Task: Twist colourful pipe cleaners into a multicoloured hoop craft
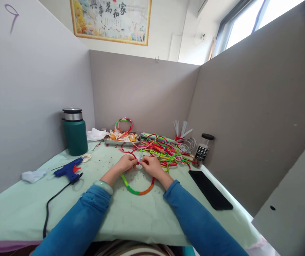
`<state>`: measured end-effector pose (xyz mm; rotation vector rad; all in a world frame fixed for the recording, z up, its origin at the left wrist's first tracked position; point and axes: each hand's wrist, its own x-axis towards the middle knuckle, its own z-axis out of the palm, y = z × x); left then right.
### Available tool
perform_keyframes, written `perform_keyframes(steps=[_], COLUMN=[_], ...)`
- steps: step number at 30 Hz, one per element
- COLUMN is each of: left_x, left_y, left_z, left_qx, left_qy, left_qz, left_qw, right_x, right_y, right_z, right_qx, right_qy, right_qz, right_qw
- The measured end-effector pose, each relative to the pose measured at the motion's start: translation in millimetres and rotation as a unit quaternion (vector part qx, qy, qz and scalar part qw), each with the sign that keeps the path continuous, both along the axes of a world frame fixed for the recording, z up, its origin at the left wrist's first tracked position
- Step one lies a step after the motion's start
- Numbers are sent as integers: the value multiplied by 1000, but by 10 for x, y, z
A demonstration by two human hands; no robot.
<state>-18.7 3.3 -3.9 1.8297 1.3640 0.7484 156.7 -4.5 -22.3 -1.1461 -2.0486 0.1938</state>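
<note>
A hoop wrapped in bands of yellow-green, green, orange and red [133, 192] lies on the cloth, its far part between my hands. My left hand [126, 163] pinches a red fuzzy pipe cleaner [131, 153] at the hoop's far side. Close beside it, my right hand [152, 166] is closed with its fingertips at the same red spot. The pipe cleaner's loose end trails up and left from the fingers. What exactly lies between the fingertips is partly hidden. Behind my hands spreads a pile of colourful pipe cleaners [165, 149].
On the left are a blue glue gun [68, 170] with a black cord, a green bottle [75, 133] and crumpled tissue [33, 175]. A metal tray [120, 143] of small pieces stands behind, with a finished-looking hoop [123, 121]. Right: a black phone [210, 190] and a jar [203, 151].
</note>
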Motion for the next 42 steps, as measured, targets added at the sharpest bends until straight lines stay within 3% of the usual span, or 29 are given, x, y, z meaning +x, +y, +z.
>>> perform_keyframes(steps=[4,7,10,13,19,25,42], left_x=[-9,8,21,15,-4,-4,11], left_y=[17,-3,-8,22,65,50,43], left_z=[-9,13,20,-6,-49,-32,-23], left_qx=[-20,1,55,119,229,282,278], left_qy=[-53,2,65,60,85,126,192], left_qz=[-3,20,41,44,-10,-28,1], left_qw=[998,1000,996,990,970,951,941], right_x=[-8,-6,2,16,31,19,4], right_y=[-24,-14,18,52,54,40,54], right_z=[15,7,-16,-33,-6,5,-29], right_qx=[3,1,2,-4,-15,-8,-5], right_qy=[-2,-4,-10,-11,16,24,13], right_qz=[20,26,6,-20,-58,-50,-28], right_qw=[1000,1000,1000,1000,998,998,1000])
